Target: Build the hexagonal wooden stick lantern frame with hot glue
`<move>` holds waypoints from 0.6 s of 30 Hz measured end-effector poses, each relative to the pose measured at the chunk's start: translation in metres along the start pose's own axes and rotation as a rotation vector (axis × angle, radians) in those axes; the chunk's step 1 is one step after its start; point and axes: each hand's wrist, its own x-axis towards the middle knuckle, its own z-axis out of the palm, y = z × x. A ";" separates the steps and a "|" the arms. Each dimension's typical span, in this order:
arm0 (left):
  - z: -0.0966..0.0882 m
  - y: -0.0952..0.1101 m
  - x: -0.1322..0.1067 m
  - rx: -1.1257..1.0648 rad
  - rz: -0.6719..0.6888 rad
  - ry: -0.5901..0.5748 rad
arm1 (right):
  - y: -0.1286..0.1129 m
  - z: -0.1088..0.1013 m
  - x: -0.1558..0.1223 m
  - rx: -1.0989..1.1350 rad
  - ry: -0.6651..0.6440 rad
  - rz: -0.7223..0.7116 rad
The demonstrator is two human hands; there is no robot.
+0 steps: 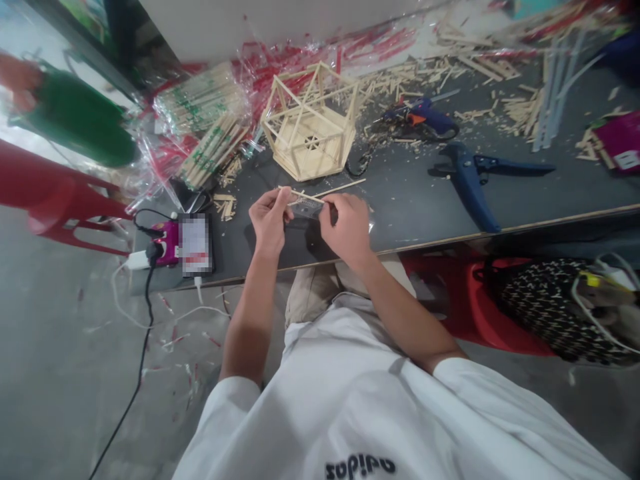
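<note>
Left hand (269, 220) and right hand (349, 225): each grip is clamped on a thin wooden stick (307, 196), held over the desk (400, 217), a clear plastic piece (306, 209) beneath. Beyond stands a stick-built frame (291, 143); to its right, a glue gun (431, 119).

We saw a dark grey table (400, 200) beneath the left hand (270, 217) and the right hand (346, 225). Beyond both we made out a plain pale surface (240, 27), wall or panel, we could not tell. Left of the left hand stood red plastic furniture (55, 197); nearer us, a grey floor (75, 373) held scattered scraps (173, 340). Right of the right hand, we noticed a red seat (493, 317). Light looked brightest far left.
</note>
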 end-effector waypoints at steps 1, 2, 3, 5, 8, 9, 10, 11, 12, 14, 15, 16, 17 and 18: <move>0.000 0.000 0.000 0.003 0.000 -0.001 | -0.001 0.001 0.000 0.006 -0.011 0.010; 0.000 0.000 0.000 0.005 -0.002 -0.001 | -0.001 0.001 0.000 0.009 -0.021 0.018; 0.000 0.000 0.000 0.007 -0.004 0.001 | -0.002 0.002 0.000 0.009 -0.025 0.023; 0.000 0.000 0.001 0.013 -0.009 0.004 | -0.002 0.003 0.000 0.003 -0.020 0.022; 0.000 0.000 0.000 0.015 -0.007 0.003 | -0.002 0.004 0.000 -0.003 -0.017 0.017; 0.000 0.000 0.000 0.012 -0.005 0.001 | -0.002 0.004 0.000 0.000 -0.025 0.016; 0.000 0.000 0.000 0.010 -0.003 0.000 | -0.002 0.003 0.000 0.006 -0.033 0.017; 0.000 0.000 0.001 0.010 -0.001 0.000 | -0.002 0.003 0.000 0.014 -0.038 0.018; 0.000 0.000 0.001 0.012 0.000 0.003 | -0.002 0.003 0.001 0.022 -0.041 0.021; 0.000 0.000 0.001 0.012 0.000 0.004 | -0.002 0.003 0.001 0.036 -0.037 0.030; 0.000 0.000 0.001 0.009 -0.001 0.005 | -0.002 0.003 0.000 0.039 -0.033 0.034; 0.000 -0.001 0.001 0.006 0.000 0.006 | -0.002 0.004 0.000 0.042 -0.030 0.038; 0.000 -0.001 0.001 0.004 0.000 0.007 | -0.003 0.004 0.000 0.043 -0.028 0.040; 0.000 -0.001 0.001 0.005 0.001 0.009 | -0.003 0.005 0.000 0.043 -0.026 0.043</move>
